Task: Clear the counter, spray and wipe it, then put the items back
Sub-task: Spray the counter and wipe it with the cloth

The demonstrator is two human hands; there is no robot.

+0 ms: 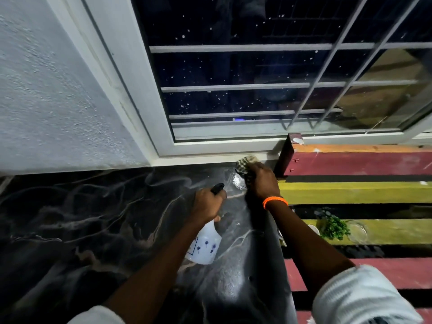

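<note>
Cloth (244, 166) wiping counter (117, 218) — right hand (263, 181).

- No words, brand names or numbers can be read anywhere in the view.
- The white spray bottle (205, 246), gripped at its neck by the left hand (209, 205), carries a label just below that hand: a boxed panel at its left edge, too blurred and cut off to read.
- Beside the panel are small dark blue flower-like marks, pictures rather than letters.
</note>
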